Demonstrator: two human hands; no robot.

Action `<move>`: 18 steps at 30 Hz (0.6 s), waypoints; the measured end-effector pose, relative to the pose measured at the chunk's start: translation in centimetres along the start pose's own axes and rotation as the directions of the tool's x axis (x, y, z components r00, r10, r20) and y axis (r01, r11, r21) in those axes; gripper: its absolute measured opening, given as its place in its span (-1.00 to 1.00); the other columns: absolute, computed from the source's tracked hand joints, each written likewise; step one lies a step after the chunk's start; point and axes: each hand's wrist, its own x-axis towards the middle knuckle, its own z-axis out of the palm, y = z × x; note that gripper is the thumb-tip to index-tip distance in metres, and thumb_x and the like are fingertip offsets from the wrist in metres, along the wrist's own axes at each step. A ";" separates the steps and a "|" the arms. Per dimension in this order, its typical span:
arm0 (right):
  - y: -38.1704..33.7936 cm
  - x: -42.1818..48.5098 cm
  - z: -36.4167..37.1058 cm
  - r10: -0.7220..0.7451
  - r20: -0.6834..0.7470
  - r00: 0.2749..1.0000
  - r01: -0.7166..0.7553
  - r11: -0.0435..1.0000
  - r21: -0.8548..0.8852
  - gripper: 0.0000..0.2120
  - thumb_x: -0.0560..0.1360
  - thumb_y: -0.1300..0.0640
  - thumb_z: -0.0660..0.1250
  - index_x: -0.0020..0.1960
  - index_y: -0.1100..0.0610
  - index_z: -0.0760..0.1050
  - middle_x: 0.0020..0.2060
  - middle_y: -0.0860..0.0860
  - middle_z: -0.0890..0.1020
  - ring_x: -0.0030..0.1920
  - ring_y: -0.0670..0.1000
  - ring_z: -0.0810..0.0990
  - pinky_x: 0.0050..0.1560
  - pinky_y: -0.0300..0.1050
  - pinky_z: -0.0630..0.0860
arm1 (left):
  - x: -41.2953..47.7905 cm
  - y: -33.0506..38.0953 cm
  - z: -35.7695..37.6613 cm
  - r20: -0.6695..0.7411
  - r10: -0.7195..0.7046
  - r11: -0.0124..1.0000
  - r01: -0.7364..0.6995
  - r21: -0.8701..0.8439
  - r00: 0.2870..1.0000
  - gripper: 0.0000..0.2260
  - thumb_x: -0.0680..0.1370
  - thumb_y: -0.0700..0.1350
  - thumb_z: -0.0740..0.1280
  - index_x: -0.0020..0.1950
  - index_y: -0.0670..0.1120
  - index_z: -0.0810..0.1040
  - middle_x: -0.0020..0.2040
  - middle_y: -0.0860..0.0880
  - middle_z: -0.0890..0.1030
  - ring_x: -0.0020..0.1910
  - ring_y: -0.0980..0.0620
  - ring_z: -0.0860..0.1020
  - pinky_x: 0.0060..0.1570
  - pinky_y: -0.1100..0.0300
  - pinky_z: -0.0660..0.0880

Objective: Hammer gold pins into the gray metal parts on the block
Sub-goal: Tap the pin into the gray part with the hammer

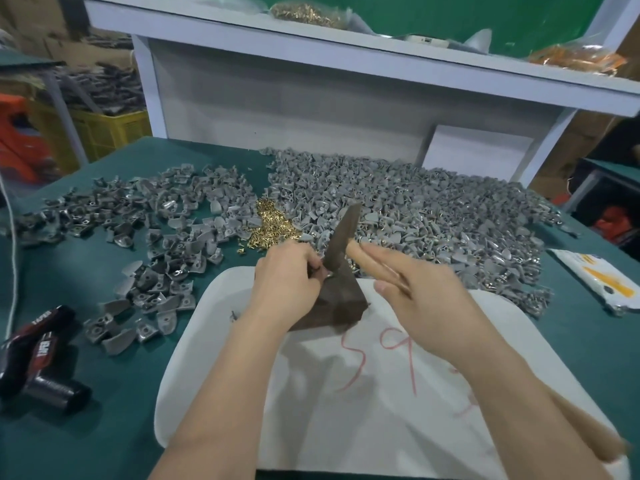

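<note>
Left hand (287, 282) pinches a mostly hidden part (318, 271); right hand (422, 289) grips the blurred hammer (341, 237).

At front ctr of the table (86, 375) the tray (194, 375) is placed. The block (341, 306) is set on the tray's far edge. The L hand (287, 282) is positioned at the block's L side, w/ a single part (323, 271) pinched at the block top. The hammer (341, 237), held in the R hand (426, 299) to the R, is angled over the block top. The pin pile (273, 223) is located behind the block, btwn the L parts pile (156, 220) and the R parts pile (433, 216). A power tool (38, 355) is laid L of the tray, a packet (599, 282) to its R. A shelf (346, 53) is mounted behind and above the table, w/ a bag (308, 12) stored on it.
</note>
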 end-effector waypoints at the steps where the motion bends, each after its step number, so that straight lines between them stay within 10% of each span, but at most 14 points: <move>1: 0.1 0.1 -0.1 -0.007 -0.038 0.999 0.007 1.000 0.005 -0.49 0.54 0.16 0.28 0.32 -0.35 0.32 0.09 -0.57 0.39 0.20 -0.33 0.39 -0.02 -0.63 0.21 | -0.1 -0.1 0.0 0.001 -0.004 1.000 0.004 -0.010 1.000 -0.90 0.50 -0.11 0.40 -0.22 0.00 0.58 -0.11 0.00 0.57 -0.01 -0.09 0.54 0.06 -0.03 0.48; 5: -0.1 0.2 -0.1 0.030 -0.344 0.939 0.052 0.973 0.226 -0.42 0.54 0.28 0.27 0.35 -0.29 0.28 -0.05 -0.71 0.30 0.07 -0.62 0.30 0.02 -0.72 0.16 | -0.1 -0.2 0.2 0.007 0.032 0.999 -0.032 -0.013 0.999 -0.91 0.51 -0.13 0.40 -0.19 -0.09 0.63 -0.13 -0.02 0.62 -0.04 -0.09 0.57 0.02 -0.04 0.52; 10: -0.1 -0.4 0.0 0.028 0.013 1.000 -0.029 0.999 0.042 -0.45 0.53 0.17 0.28 0.32 -0.40 0.28 0.12 -0.45 0.50 0.14 -0.17 0.53 0.13 -0.37 0.41 | 0.1 -0.2 0.1 0.008 -0.010 1.000 0.010 0.006 1.000 -0.91 0.50 -0.10 0.39 -0.22 0.02 0.57 -0.10 -0.01 0.61 -0.04 -0.10 0.55 0.03 -0.03 0.49; 18: 3.7 3.3 2.3 0.380 -0.067 0.923 -0.356 0.906 0.231 -0.67 0.53 0.09 0.24 0.28 -0.10 0.39 -0.14 0.00 0.62 -0.26 0.09 0.57 -0.17 0.03 0.57 | 0.1 0.0 0.2 -0.001 -0.008 0.999 0.008 0.034 1.000 -0.88 0.52 -0.08 0.36 -0.22 0.03 0.57 -0.09 0.03 0.62 0.00 -0.06 0.55 0.08 -0.04 0.49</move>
